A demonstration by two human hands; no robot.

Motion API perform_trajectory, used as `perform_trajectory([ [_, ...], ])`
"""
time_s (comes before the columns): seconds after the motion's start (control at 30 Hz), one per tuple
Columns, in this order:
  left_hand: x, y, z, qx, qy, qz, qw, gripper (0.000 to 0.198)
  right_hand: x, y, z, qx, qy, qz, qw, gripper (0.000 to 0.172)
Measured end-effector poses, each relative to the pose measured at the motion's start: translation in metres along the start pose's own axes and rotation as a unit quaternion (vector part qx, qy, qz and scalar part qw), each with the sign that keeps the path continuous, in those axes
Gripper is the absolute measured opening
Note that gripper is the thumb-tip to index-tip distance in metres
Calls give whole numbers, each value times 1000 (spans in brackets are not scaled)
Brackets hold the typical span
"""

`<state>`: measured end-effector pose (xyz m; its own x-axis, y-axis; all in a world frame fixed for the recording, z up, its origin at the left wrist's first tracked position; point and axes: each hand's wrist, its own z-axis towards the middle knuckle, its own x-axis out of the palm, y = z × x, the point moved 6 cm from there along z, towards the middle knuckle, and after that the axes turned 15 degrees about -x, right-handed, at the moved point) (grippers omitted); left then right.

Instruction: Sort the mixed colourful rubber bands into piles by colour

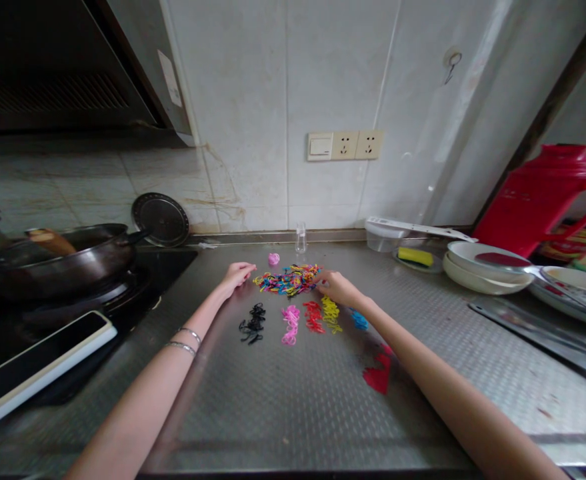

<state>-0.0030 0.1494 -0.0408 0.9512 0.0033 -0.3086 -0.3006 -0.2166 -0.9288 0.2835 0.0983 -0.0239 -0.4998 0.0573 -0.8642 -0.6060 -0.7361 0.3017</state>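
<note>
A mixed heap of small coloured rubber bands (pixel 290 280) lies on the steel counter. At its left end is my left hand (pixel 237 275), fingers pressed together; anything in them is too small to make out. My right hand (pixel 337 287) reaches the heap's right end, fingertips closed down among the bands, what they pinch hidden. In front lie sorted groups: black bands (pixel 253 325), pink bands (pixel 290 324), red bands (pixel 313 316) and yellow bands (pixel 331 314). Blue bands (pixel 359 319) sit partly behind my right forearm. A pink bundle (pixel 273 259) rests behind the heap.
A small clear bottle (pixel 301 239) stands near the wall. Left are a pan (pixel 67 267) on the stove and a white-edged device (pixel 47 363). At right are stacked bowls (pixel 487 277), a cleaver (pixel 547 337), a yellow sponge (pixel 415 257) and a red thermos (pixel 537 200).
</note>
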Motion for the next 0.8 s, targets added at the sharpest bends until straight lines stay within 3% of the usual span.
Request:
perform_trajectory([
  [0.5,1,-1,-3,7,-22,23,999,28,3,3,3,-17,-6,-18,1000,30],
  [0.67,1,-1,-3,5,-27,30,999,29,-15,-6,-2,-8,-36,12,999,27],
  [0.8,1,0,-2,6,-30,27,999,30,-33,-30,-12,56,-31,30,998,27],
])
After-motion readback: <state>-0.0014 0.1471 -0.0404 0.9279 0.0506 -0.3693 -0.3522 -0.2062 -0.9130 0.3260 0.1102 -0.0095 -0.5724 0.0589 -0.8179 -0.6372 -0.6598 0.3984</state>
